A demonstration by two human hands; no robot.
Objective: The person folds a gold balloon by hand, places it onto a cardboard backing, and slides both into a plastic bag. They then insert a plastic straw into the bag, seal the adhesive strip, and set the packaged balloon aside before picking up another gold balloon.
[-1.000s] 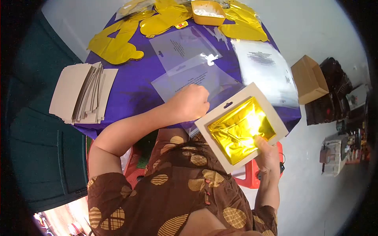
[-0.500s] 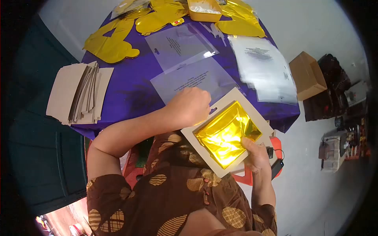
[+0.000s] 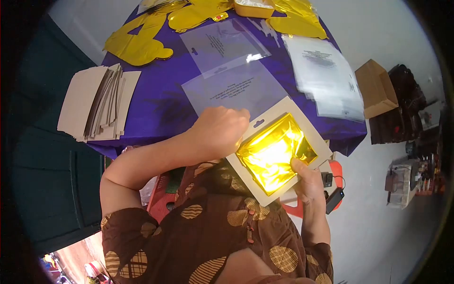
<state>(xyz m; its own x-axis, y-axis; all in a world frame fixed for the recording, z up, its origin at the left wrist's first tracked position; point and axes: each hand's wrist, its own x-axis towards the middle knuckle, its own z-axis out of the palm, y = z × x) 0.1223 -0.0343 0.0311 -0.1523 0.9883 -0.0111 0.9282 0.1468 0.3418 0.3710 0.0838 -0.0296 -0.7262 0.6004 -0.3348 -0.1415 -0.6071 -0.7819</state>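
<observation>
My right hand (image 3: 309, 181) grips a beige cardboard card (image 3: 309, 130) by its lower right side, the thumb pressed on top. On the card lies a folded gold foil balloon (image 3: 269, 156), shiny and creased. A slotted hang hole shows near the card's upper left edge. My left hand (image 3: 220, 127) is closed in a fist at that edge, knuckles up; its fingertips and anything in them are hidden. Beyond it, a clear printed plastic bag (image 3: 236, 92) lies flat on the purple-covered table (image 3: 158, 104), and another clear bag (image 3: 217, 43) lies farther back.
Stacked beige cards (image 3: 85, 102) sit at the table's left edge. A pile of clear bags (image 3: 326, 78) lies on the right. Flat gold foil balloons (image 3: 139, 47) and a yellow tub (image 3: 255, 9) with white contents are at the back. A cardboard box (image 3: 376, 90) stands beyond the table's right edge.
The view has shifted slightly. My left fist has moved a little left, uncovering more of the hang hole. My right hand keeps its hold on the card, whose tilt has changed slightly.
</observation>
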